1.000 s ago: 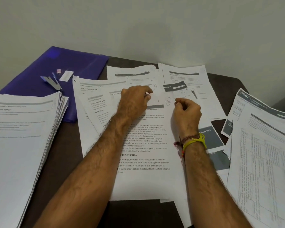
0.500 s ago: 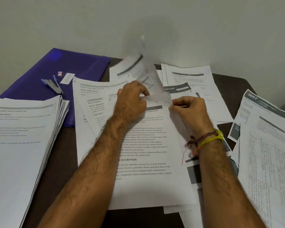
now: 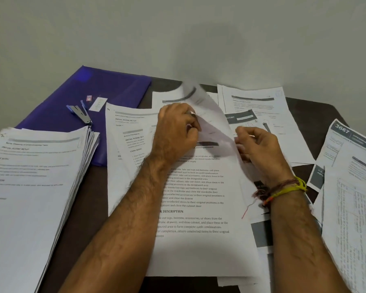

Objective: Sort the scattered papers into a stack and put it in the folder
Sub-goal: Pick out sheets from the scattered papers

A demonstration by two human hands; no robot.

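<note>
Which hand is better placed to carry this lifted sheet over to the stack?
Probably the left hand: it already pinches the lifted sheet, and the stack lies on its side. The right hand is farther.

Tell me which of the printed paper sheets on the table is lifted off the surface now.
The blurred white sheet in the middle, its top edge curling up. The left hand holds it; the other sheets lie flat.

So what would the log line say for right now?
left hand: pinching lifted sheet | right hand: curled at the sheet's edge | stack: left of the hands | folder: flat, no stack inside
</note>
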